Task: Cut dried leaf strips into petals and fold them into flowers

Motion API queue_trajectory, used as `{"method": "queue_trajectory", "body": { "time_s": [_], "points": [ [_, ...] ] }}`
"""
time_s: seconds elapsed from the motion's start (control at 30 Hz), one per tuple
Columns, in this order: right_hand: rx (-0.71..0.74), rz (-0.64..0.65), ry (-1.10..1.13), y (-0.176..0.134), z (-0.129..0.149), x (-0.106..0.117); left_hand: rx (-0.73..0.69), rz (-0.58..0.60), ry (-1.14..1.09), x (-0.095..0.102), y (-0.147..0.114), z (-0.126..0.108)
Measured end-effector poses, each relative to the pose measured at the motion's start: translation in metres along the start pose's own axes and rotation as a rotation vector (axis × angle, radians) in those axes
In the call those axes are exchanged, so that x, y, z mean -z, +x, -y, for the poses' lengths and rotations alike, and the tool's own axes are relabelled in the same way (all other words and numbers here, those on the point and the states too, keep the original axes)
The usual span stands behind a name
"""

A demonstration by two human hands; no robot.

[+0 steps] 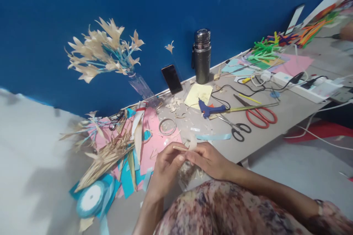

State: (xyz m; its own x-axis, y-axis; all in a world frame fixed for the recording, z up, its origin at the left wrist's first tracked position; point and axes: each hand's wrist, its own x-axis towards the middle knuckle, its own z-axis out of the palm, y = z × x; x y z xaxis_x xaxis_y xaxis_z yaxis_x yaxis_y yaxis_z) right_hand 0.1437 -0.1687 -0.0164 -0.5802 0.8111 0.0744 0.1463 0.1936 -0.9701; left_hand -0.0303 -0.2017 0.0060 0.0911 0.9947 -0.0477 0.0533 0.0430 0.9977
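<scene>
Close to my lap, my left hand (167,165) and my right hand (207,159) meet with fingers pinched together. Between them is a pale husk strip (192,142), its upper end curling up from the fingertips. A thin, light, stick-like piece (179,148) lies across the fingers of my left hand; whether it is part of the same strip I cannot tell. Dry fibrous scraps (186,170) show below the hands. Just beyond them on the table are a light-blue ribbon piece (213,137), black-handled scissors (237,131) and a roll of tape (167,126).
A blue glue gun (211,109) lies beside red-handled scissors (259,115). Behind stand a phone (172,79), a dark flask (202,57) and a vase (142,86) of husk flowers (104,51). Husk strips (107,158) and a ribbon spool (91,199) are left; a power strip (299,86) is right.
</scene>
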Motion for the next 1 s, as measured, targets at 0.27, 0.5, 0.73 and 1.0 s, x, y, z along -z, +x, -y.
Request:
{"method": "queue_trajectory", "body": {
  "time_s": [0.27, 0.5, 0.73, 1.0],
  "points": [
    [-0.098, 0.037, 0.320, -0.007, -0.009, 0.002, 0.072, 0.025, -0.032, 0.008, 0.002, 0.010],
    [-0.128, 0.035, 0.654, -0.009, -0.019, 0.037, 0.083, 0.057, -0.061, 0.037, 0.001, 0.020],
    [-0.171, -0.397, 0.408, 0.006, -0.016, 0.161, 0.208, -0.260, -0.399, 0.042, 0.005, 0.023],
    [-0.249, -0.680, -0.706, 0.048, -0.036, 0.262, 0.280, -0.296, -0.379, 0.026, 0.013, 0.024]
  ]
}}
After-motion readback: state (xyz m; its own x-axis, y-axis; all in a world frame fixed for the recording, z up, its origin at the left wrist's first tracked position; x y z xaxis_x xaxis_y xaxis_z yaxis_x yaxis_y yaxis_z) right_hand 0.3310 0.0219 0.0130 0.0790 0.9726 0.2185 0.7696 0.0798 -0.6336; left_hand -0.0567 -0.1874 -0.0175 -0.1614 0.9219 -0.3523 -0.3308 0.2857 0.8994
